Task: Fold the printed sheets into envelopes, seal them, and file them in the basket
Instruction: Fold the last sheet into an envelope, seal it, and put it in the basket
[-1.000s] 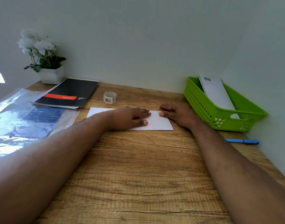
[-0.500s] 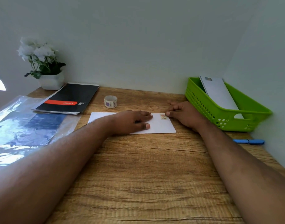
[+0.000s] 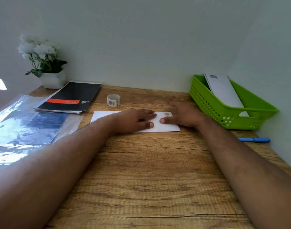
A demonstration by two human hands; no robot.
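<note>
Your left hand (image 3: 134, 120) and right hand (image 3: 182, 114) both lie flat, fingers straight, pressing the white folded paper envelope (image 3: 164, 127) onto the wooden table (image 3: 149, 171), thumbs nearly meeting beside a small sticker (image 3: 167, 114) on its far right corner. To your right, the lime-green perforated plastic basket (image 3: 207, 103) holds another white envelope (image 3: 224, 90); a patterned tape roll (image 3: 113, 100) stands just beyond, a blue pen (image 3: 254, 139) lies near the wall.
</note>
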